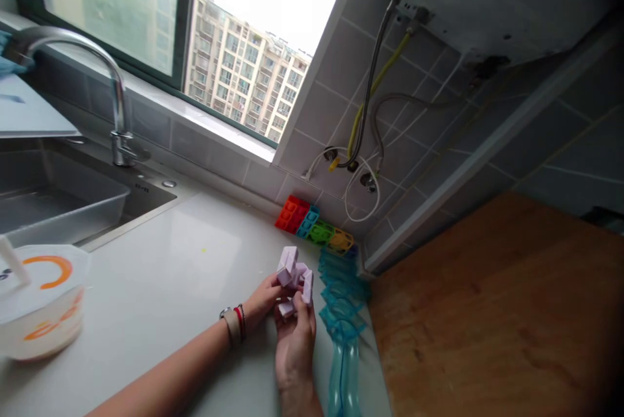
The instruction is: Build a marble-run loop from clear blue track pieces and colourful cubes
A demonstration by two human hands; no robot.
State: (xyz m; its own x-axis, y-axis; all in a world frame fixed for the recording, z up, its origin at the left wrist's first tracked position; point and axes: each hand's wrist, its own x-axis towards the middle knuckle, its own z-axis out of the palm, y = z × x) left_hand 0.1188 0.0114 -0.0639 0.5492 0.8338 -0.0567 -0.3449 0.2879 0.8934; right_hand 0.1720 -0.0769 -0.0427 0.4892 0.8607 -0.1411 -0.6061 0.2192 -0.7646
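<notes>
Both my hands are on a lilac, blocky angular object (287, 266), made of several box-like parts with gaps between them; its kind I cannot make out. My left hand (263, 295), with a watch and red bracelet on the wrist, grips its left side, fingers partly hidden. My right hand (296, 342) holds it from below and the right, the thumb up against its lower part. Just right of my hands lies a row of translucent teal plastic pieces (341, 306). Behind the lilac object, red, blue, green and yellow plastic blocks (322, 230) stand in a line against the wall.
A lidded container (39, 332) with orange marks stands at the left on the white counter (160, 287). Beyond it are the sink (151, 199) and a curved faucet (118, 99). A wooden board (478, 313) borders the right side. Hoses (373, 89) hang from a heater above.
</notes>
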